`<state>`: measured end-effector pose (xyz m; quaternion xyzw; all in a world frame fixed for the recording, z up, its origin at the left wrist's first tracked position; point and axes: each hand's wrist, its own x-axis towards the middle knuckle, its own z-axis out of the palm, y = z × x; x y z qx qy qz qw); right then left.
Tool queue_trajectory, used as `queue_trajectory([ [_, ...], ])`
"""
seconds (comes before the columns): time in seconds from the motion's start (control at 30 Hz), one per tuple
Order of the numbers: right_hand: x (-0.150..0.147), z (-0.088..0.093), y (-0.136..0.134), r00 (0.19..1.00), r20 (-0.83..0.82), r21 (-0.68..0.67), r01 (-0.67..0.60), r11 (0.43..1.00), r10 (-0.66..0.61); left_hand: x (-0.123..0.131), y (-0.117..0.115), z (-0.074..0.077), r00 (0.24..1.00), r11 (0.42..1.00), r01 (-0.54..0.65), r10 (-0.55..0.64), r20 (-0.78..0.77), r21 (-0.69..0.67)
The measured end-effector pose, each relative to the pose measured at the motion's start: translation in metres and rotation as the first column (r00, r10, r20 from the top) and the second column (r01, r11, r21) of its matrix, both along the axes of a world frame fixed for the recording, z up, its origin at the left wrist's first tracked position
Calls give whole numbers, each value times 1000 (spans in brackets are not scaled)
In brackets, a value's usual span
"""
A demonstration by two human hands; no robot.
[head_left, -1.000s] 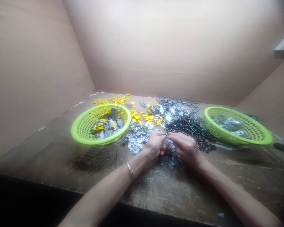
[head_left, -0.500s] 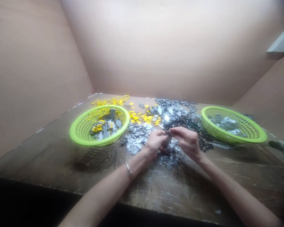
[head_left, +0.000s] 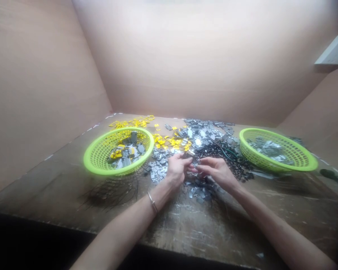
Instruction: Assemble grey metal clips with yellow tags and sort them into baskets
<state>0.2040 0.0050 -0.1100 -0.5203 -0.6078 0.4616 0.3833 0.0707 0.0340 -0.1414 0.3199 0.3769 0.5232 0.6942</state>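
Pinch on grey part (head_left: pixel 195 164); 2 part-filled baskets (head_left: pixel 86 159)

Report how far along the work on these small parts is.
Likely done: the left basket holds grey-and-yellow pieces, the right basket grey ones. In hand: left hand and right hand pinch a small grey piece between them. Left: loose piles of grey parts, yellow clips and black bits lie on the table.

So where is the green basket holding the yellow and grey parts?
In the head view, the basket sits on the left of the table, left of the left hand, with loose grey parts between them.
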Motion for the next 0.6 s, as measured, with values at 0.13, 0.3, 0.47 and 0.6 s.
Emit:
queue_trajectory([
  [0.13,-1,-3,-1,994,-80,16,77,997,-76,-2,-4,4,990,997,74,-73,-122,3],
  [0.3,2,1,-3,994,52,127,88,988,-95,-5,-4,5,902,956,244,-161,-401,165],
  [0.47,0,1,-2,995,-41,63,89,994,-87,-6,-2,3,831,927,359,-267,-488,105],
  [0.6,-1,-3,-1,976,-192,-33,93,995,-97,-4,-7,3,874,907,376,-280,-396,188],
])
